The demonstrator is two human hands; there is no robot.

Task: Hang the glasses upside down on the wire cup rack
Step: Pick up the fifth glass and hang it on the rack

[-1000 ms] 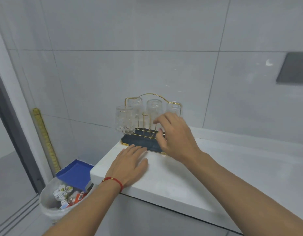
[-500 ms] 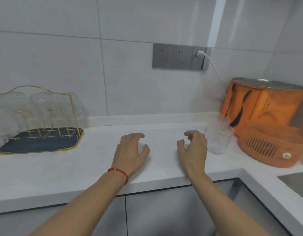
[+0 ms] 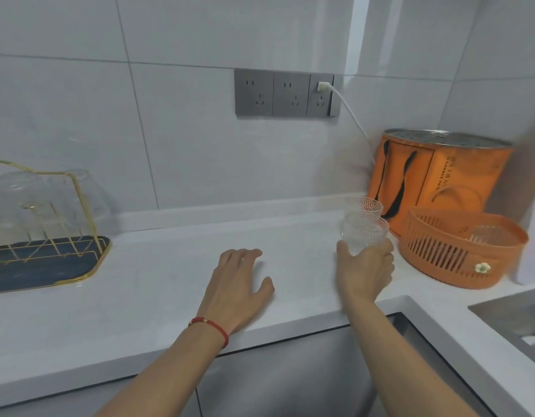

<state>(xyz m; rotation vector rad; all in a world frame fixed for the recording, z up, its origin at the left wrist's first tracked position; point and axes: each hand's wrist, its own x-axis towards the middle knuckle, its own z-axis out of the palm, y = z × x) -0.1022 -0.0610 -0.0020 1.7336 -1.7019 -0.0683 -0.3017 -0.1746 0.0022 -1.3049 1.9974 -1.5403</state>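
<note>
**Right hand takes hold of a ribbed glass at the counter's right end**

Low in the frame, the left hand [image 3: 237, 285] lies flat on the white counter [image 3: 158, 284], fingers spread and holding nothing. Just right of centre, the right hand [image 3: 365, 270] wraps its fingers and thumb around the lower body of an upright ribbed glass [image 3: 365, 233]. A second glass [image 3: 364, 206] stands directly behind it, touching or nearly so. Such glass is likely stiff, light, brittle and a little slick, so a grip round the ribbed wall, not the rim, seems safest, especially for turning it over. Right of them, an orange basket [image 3: 440, 251] holds what looks like one more glass [image 3: 485, 234]. Behind stands an orange tub [image 3: 458, 173] under a metal lid, contents hidden. At the far left edge, the gold wire rack [image 3: 79, 203] on its dark tray [image 3: 49, 266] already carries blurred upturned glasses.
</note>
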